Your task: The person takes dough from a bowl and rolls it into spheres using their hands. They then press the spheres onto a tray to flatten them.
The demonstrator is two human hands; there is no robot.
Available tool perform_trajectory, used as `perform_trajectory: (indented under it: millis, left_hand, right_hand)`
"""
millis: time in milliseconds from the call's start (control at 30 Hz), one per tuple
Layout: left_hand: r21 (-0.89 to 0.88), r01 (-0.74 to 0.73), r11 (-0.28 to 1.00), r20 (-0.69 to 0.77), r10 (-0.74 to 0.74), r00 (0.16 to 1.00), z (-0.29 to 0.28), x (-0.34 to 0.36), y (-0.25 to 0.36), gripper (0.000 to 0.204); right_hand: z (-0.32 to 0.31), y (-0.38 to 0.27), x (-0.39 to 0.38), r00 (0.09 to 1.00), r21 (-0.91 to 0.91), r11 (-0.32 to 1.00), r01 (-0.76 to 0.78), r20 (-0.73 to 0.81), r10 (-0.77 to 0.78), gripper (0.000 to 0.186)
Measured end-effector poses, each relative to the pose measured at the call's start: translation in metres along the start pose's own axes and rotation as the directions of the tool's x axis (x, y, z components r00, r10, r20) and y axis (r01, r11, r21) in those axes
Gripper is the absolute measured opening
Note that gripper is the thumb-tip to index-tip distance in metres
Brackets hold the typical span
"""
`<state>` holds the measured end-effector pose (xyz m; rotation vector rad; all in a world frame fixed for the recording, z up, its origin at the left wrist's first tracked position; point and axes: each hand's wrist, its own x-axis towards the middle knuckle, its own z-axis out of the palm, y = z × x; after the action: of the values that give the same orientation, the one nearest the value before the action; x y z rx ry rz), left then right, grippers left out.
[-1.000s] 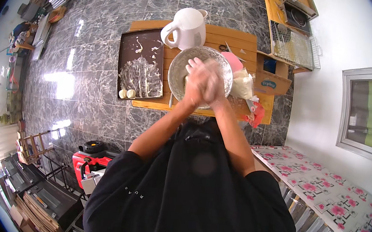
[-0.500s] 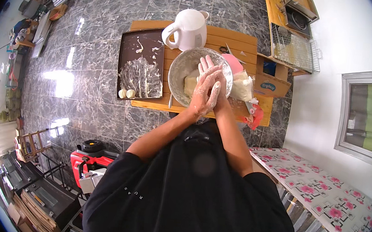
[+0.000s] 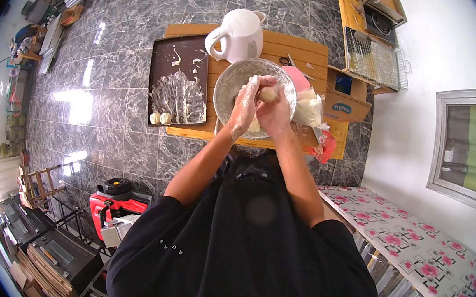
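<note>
A small pale dough ball (image 3: 267, 95) sits between my two hands above a flour-dusted metal bowl (image 3: 229, 82). My left hand (image 3: 246, 103), white with flour, cups the ball from the left. From the right, my right hand (image 3: 277, 113) closes around it. More pale dough (image 3: 254, 127) shows in the bowl below my hands. The bowl stands on a low wooden table (image 3: 305, 49).
A dark baking tray (image 3: 171, 57) left of the bowl carries crumpled plastic film (image 3: 179, 98) and two dough balls (image 3: 160, 118). A white kettle (image 3: 238, 35) stands behind the bowl. A plastic bag (image 3: 310, 110), cardboard box (image 3: 349, 102) and wire rack (image 3: 374, 59) lie to the right.
My palms were pressed flat together rolling over the bowl. Now they have parted at the top and the rounded dough ball shows between the fingers.
</note>
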<state>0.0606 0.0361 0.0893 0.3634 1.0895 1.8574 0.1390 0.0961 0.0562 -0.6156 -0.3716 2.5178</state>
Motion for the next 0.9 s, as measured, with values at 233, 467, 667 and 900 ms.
perform_trajectory:
  millis: [233, 467, 667, 900]
  left_hand:
    - [0.256, -0.246, 0.935, 0.074, 0.235, 0.969, 0.000, 0.001, 0.021, 0.038]
    - [0.841, -0.540, 0.027, 0.498, 0.352, 0.793, -0.002, 0.004, 0.003, 0.038]
    - [0.591, -0.543, 0.596, 0.474, 0.288, 0.832, -0.001, -0.008, 0.005, 0.040]
    - [0.589, -0.568, 0.575, 0.431, 0.370, 0.823, -0.009, -0.016, -0.002, 0.043]
  right_hand:
    - [0.005, -0.004, 0.002, 0.997, 0.114, 0.992, -0.046, 0.061, 0.039, 0.039]
    - [-0.001, 0.004, 0.009, 0.955, 0.109, 0.992, -0.063, 0.295, 0.028, 0.052]
    - [-0.026, -0.008, 0.036, 0.903, 0.092, 0.994, -0.054, 0.429, 0.010, 0.059]
    - [0.016, -0.013, 0.003, 0.983, 0.045, 0.999, 0.029, 0.178, -0.037, 0.065]
